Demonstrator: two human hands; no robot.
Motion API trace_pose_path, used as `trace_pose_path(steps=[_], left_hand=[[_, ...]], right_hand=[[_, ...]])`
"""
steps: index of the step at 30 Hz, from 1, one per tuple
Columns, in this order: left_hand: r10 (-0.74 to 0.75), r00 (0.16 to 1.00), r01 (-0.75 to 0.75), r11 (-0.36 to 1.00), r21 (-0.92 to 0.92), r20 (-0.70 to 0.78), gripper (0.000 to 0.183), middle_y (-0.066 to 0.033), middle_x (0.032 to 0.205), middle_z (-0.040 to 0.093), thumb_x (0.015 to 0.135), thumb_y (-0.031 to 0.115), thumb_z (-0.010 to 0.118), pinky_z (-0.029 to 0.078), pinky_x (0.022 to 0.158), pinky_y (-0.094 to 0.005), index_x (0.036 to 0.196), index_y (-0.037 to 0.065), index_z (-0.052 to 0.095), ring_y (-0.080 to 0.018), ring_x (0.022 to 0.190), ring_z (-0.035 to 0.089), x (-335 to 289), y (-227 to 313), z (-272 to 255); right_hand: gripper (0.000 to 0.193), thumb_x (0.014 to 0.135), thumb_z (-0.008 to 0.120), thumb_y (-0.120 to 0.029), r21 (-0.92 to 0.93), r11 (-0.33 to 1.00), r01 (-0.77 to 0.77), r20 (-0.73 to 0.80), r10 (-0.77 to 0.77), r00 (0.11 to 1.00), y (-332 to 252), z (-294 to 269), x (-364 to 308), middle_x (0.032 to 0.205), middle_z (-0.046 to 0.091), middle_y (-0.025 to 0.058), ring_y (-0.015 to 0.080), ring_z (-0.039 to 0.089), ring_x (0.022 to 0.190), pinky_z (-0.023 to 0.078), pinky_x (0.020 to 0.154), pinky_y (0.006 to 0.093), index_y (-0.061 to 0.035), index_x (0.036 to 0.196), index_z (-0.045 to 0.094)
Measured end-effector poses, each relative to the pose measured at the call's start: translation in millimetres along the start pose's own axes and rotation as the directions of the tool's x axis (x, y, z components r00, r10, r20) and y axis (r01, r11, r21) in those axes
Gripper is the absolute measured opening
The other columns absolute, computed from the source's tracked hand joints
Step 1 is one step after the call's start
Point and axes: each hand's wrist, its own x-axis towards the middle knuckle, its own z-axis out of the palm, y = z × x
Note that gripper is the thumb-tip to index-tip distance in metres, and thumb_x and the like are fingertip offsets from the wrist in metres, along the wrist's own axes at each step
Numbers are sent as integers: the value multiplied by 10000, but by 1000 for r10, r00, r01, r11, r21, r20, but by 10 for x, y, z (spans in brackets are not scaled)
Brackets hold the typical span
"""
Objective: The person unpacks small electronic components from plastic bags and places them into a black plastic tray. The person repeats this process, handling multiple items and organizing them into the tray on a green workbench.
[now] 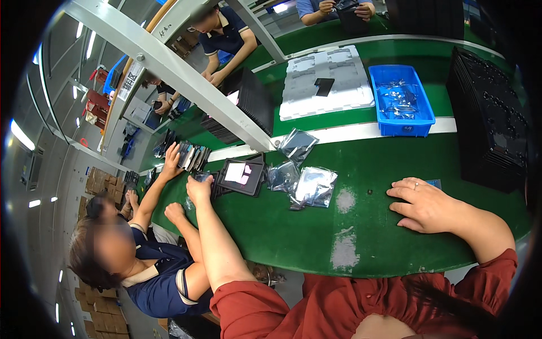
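My left hand (199,190) reaches out to the left part of the green table (372,169). Its fingers are curled beside a black tray (243,176) that carries a white and pink label. A small shiny bag (199,177) shows just past the knuckles; whether the hand grips it is hidden. My right hand (426,206) lies flat on the table at the right with fingers spread, holding nothing. A small blue item (434,183) peeks out behind its fingers. Several silver bags (307,186) lie between my two hands.
A blue bin (402,99) of bags, a white foam tray (327,85) and stacks of black trays (488,121) stand farther back. A co-worker in dark blue sits at my left, hands (172,161) by black parts. Other people work across the belt. A grey beam (186,79) crosses overhead.
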Motion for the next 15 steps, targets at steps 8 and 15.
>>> trace_pose_path(steps=[8, 15], left_hand=[[182, 919, -358, 756, -548, -350, 180, -128, 873, 605, 775, 79, 673, 475, 723, -363, 924, -18, 641, -259, 763, 588, 43, 93, -489], [720, 378, -889, 107, -445, -582, 87, -83, 773, 621, 694, -16, 640, 476, 633, -347, 768, 29, 628, -243, 695, 601, -1762, 1742, -1785]], right_hand=[[255, 752, 708, -168, 99, 994, 34, -132, -21, 991, -16, 9, 23, 1129, 583, 145, 314, 541, 1090, 437, 935, 418, -21, 955, 661], [407, 952, 518, -316, 995, 2, -102, 97, 289, 953, -77, 90, 48, 1155, 597, 175, 272, 583, 1073, 482, 906, 398, -14, 1223, 537]])
